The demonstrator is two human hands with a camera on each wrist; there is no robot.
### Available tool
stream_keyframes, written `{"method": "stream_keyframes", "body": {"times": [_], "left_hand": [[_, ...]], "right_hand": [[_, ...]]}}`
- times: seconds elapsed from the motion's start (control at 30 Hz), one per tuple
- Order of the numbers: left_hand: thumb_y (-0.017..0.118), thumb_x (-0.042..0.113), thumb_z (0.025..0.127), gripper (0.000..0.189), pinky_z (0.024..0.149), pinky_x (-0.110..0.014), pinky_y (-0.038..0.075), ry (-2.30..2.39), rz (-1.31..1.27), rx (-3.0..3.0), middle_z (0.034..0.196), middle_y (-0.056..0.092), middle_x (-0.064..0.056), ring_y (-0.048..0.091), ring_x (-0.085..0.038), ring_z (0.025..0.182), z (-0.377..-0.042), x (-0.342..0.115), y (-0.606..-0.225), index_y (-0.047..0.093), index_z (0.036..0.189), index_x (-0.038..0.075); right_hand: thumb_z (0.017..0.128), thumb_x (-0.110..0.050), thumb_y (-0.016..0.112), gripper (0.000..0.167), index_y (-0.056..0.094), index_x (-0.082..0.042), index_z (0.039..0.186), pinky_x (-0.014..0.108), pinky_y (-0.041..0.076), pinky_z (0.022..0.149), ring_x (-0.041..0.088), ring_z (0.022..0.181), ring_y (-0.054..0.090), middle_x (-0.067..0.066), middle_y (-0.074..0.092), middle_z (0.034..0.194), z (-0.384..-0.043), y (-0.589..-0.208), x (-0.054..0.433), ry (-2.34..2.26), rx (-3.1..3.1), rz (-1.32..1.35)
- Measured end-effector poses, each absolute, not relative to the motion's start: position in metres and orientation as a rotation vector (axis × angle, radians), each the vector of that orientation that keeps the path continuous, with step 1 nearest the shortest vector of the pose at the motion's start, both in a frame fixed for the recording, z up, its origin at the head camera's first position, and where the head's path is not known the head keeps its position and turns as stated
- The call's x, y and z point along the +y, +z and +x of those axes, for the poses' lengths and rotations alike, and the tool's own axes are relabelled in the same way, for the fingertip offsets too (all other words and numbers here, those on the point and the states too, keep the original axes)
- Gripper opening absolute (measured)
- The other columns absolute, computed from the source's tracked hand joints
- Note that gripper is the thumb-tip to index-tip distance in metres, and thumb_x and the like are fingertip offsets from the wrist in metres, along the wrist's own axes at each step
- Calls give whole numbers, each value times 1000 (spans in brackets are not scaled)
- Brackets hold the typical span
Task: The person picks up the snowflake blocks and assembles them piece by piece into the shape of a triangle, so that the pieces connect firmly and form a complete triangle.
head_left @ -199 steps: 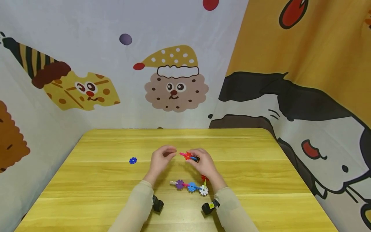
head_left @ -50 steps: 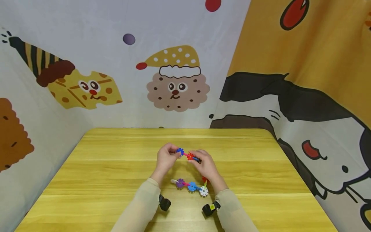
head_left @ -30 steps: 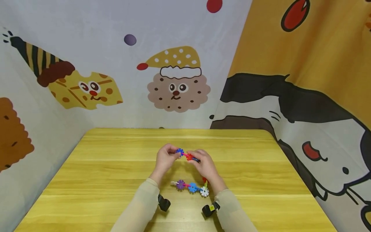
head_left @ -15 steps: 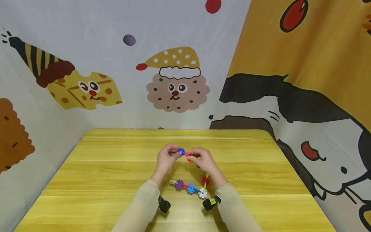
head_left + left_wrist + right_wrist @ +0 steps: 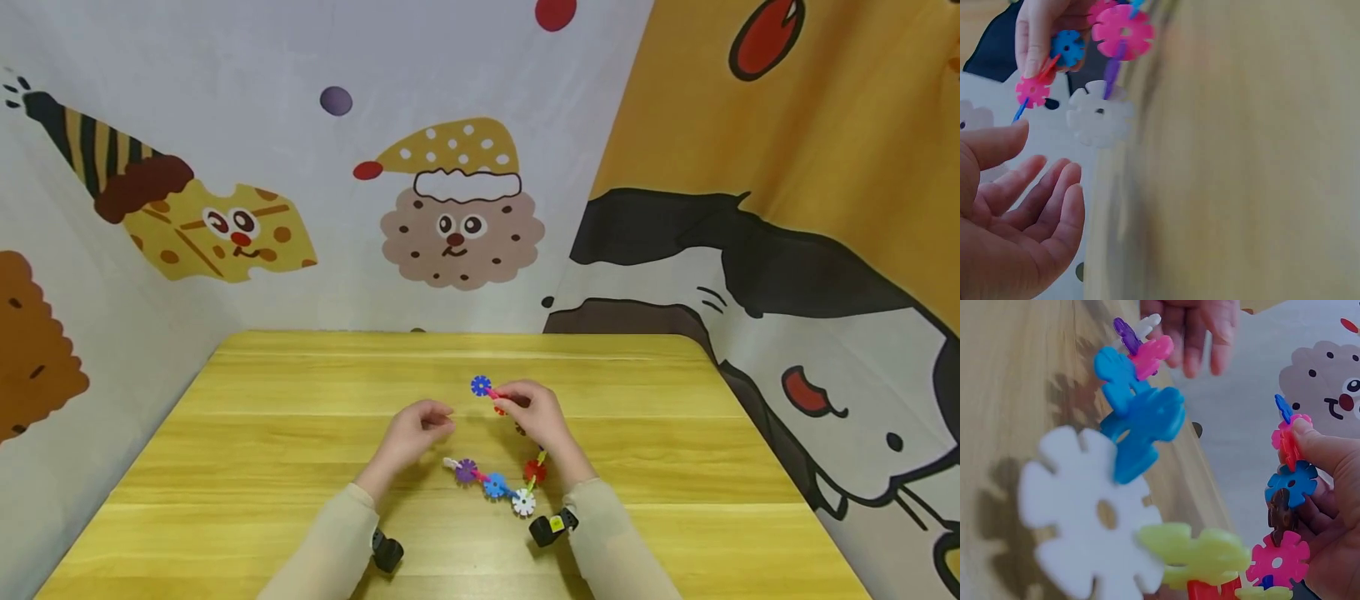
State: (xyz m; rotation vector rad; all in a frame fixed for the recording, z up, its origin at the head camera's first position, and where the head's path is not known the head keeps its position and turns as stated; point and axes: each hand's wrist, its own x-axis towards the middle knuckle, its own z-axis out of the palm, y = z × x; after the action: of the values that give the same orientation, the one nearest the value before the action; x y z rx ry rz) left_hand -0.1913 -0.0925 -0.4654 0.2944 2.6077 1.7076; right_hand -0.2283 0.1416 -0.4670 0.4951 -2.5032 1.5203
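My right hand (image 5: 542, 412) pinches a chain of slotted plastic snowflake discs between thumb and fingers, at a red disc (image 5: 1290, 447) and a pink one beside it. A dark blue disc (image 5: 481, 386) sits at the raised end, joined to the pink disc. From the hand the chain hangs past blue, brown and pink discs to a red disc (image 5: 535, 472). A white disc (image 5: 523, 502), a light blue disc (image 5: 495, 485) and a purple disc (image 5: 467, 471) follow along the table. My left hand (image 5: 412, 429) holds nothing, fingers relaxed and apart from the chain.
The wooden table (image 5: 262, 467) stands against a cloth backdrop (image 5: 337, 217) printed with cartoon figures. Black wrist cameras are strapped on both forearms; the left camera (image 5: 387, 552) is near the front of the table.
The dark blue disc, earlier loose on the left of the table, came to the chain's pink end in my left hand. That hand has now let go and drawn back left and nearer.
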Motion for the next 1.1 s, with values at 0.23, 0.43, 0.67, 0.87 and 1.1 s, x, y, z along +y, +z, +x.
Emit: {"method": "stream_keyframes", "body": {"times": [0.23,0.43,0.67,0.87,1.1], "left_hand": [[73,9,90,28,75,-31,56,1690,312,2529,101,69,-8,65,-24,91,-174,-101,-469,67,113,-5],[76,9,87,34,76,-33,57,1688,179,2543,98,70,-9,65,-24,90,-161,-105,-465,65,114,-8],[75,8,87,43,70,-36,59,1712,171,2448,95,70,-15,68,-28,83,-147,-103,-464,59,119,-16],[75,7,87,52,71,-37,60,1792,138,2297,97,68,-20,69,-31,82,-144,-91,-467,50,124,-22],[76,6,86,50,70,-35,60,1823,119,2307,96,69,-19,70,-29,82,-151,-80,-474,53,121,-21]], "right_hand": [[88,-12,76,10,78,-14,98,28,53,62,13,77,63,-2,69,93,-227,-469,143,1514,-2520,467],[87,-14,78,10,78,-14,97,27,53,63,13,77,63,-3,69,92,-227,-472,144,1515,-2513,446],[87,-13,78,11,78,-12,98,26,53,62,13,76,63,-1,70,92,-225,-472,146,1530,-2501,419],[87,-14,77,11,77,-11,98,26,53,62,14,76,63,0,70,92,-225,-473,146,1529,-2493,416],[87,-11,77,11,78,-11,98,26,54,64,13,77,64,0,70,92,-224,-473,146,1529,-2499,406]]}}
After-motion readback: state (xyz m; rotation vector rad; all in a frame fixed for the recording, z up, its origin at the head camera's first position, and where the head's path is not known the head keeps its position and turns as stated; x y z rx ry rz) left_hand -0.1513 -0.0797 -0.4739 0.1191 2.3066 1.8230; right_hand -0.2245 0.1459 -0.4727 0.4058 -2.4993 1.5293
